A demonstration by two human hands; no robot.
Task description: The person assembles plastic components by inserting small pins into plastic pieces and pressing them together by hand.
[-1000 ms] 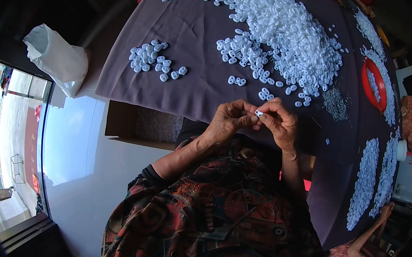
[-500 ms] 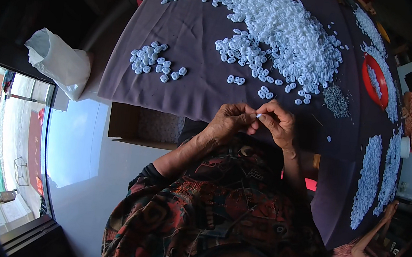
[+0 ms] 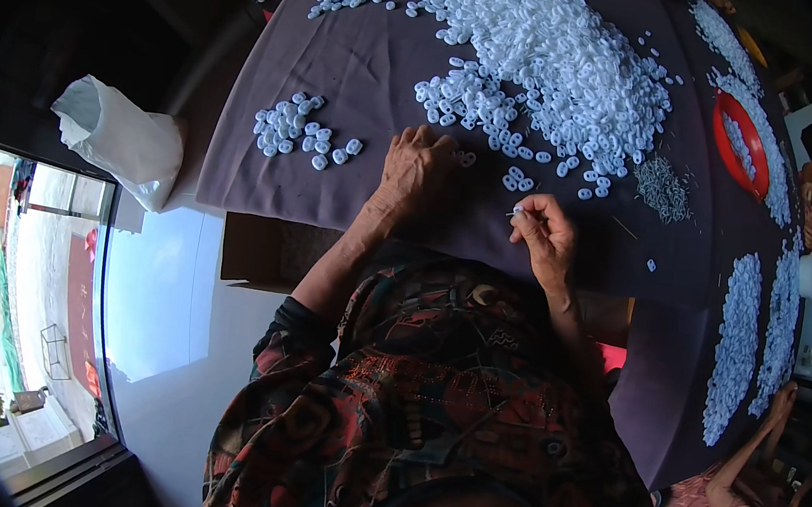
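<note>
A grey-purple cloth covers the table (image 3: 347,59). A big heap of small white plastic pieces (image 3: 555,61) lies at its far middle. My left hand (image 3: 415,167) rests flat on the cloth, fingers stretched toward two or three loose white pieces (image 3: 463,158) at the heap's near edge. My right hand (image 3: 543,236) hovers near the table's front edge, pinching a small white piece with a thin pin (image 3: 515,210) between thumb and fingers. A small separate cluster of white pieces (image 3: 300,131) lies to the left of my left hand.
A white plastic bag (image 3: 116,136) hangs off the table's left side. A red ring-shaped dish (image 3: 746,141) and a pile of thin metal pins (image 3: 665,189) sit on the right. More white heaps (image 3: 737,348) line the right edge, where another person's arm (image 3: 751,458) reaches.
My hands were together at the table's edge, both working one small piece. Now my left hand has gone forward onto the cloth near the heap, while my right hand keeps the piece.
</note>
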